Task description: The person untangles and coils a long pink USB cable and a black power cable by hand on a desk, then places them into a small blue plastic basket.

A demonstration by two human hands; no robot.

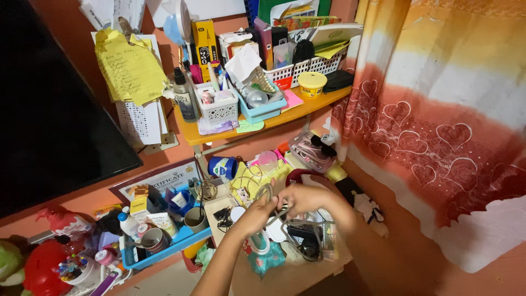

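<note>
Both my hands meet over a cluttered low table. My left hand (256,212) and my right hand (300,198) together pinch a coiled pale cable (264,193), whose loops rise between the fingers. Under them lie a dark gadget with straps (303,241), a black tangle of small cords (223,217) and a teal cloth (265,259). A yellow sheet (247,176) lies just behind the hands.
An orange shelf (257,125) holds white baskets (219,109), bottles, boxes and a yellow tub (312,84). A black screen (49,109) fills the left. A blue tray (159,253) with cups and tubes stands at lower left. A heart-patterned curtain (438,120) hangs at right.
</note>
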